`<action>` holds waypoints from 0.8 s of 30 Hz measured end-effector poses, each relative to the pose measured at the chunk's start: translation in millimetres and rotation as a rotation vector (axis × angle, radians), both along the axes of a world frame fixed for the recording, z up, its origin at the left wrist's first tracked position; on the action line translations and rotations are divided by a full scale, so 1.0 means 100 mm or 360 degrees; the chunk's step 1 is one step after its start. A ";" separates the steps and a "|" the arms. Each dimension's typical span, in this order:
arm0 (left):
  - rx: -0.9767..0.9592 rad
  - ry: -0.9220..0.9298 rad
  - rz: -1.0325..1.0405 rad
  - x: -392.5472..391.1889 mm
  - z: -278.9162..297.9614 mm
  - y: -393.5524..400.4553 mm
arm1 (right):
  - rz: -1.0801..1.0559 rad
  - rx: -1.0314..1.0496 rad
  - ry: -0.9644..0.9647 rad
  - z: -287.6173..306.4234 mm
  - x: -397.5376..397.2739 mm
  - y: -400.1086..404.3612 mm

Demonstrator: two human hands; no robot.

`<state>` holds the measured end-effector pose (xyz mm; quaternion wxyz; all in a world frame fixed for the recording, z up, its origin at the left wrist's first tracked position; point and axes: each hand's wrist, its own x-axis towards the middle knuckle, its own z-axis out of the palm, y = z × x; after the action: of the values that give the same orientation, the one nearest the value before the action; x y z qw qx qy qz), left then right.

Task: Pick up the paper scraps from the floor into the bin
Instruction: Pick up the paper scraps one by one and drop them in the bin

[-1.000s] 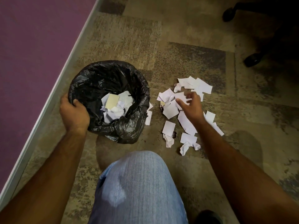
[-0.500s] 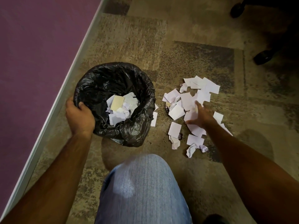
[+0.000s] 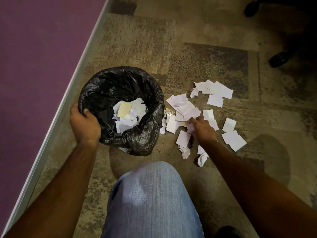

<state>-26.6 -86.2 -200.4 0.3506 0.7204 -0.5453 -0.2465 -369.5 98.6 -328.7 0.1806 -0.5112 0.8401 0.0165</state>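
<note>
A round bin lined with a black plastic bag (image 3: 145, 134) stands on the carpet, with white and tan scraps inside. My left hand (image 3: 84, 125) grips its left rim. Several white paper scraps (image 3: 216, 100) lie spread on the floor to the bin's right, some flat, some crumpled (image 3: 202, 159). My right hand (image 3: 203, 129) rests low on the middle of that pile, fingers curled onto the scraps and drawing some together under the palm. What the fingers hold underneath is hidden.
A purple wall with a pale skirting edge (image 3: 56, 117) runs along the left. My knee in blue jeans (image 3: 151, 200) sits at the bottom centre. Black chair castors (image 3: 277, 59) stand at the upper right on the patterned carpet.
My right hand slid from the upper part of the pile down and toward me, closing onto scraps in the middle. The left hand stayed on the bin rim.
</note>
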 end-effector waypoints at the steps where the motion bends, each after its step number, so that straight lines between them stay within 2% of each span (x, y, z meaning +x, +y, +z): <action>1: -0.0010 0.0004 -0.0001 0.00 0.00 0.00 | -0.0004 -0.0038 0.0011 0.03 0.01 0.00; 4: -0.0013 0.0008 -0.0005 0.00 0.00 0.00 | -0.0025 -0.0146 -0.0046 0.08 0.00 -0.03; 9: 0.0000 0.0024 0.0012 -0.01 0.01 0.01 | -0.0205 -0.0253 -0.0398 0.22 -0.05 -0.10; 13: 0.0017 0.0009 0.0029 -0.02 0.04 0.03 | -0.0501 -0.0577 -0.0782 0.57 -0.10 -0.27; 17: 0.0031 0.0021 0.0030 -0.03 0.05 0.02 | -0.0689 -0.1024 -0.1083 1.17 -0.06 -0.53; 21: 0.0059 0.0042 0.0040 -0.04 0.08 0.04 | -0.0543 -0.1420 -0.1237 1.88 0.24 -0.76; 24: 0.0075 0.0060 0.0040 -0.06 0.10 0.05 | -0.0323 -0.1424 -0.1348 2.16 0.60 -0.94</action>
<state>-32.1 -81.0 -190.6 0.3469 0.7304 -0.5235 -0.2683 -309.7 4.4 -112.6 0.2671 -0.4171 0.6656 -0.5583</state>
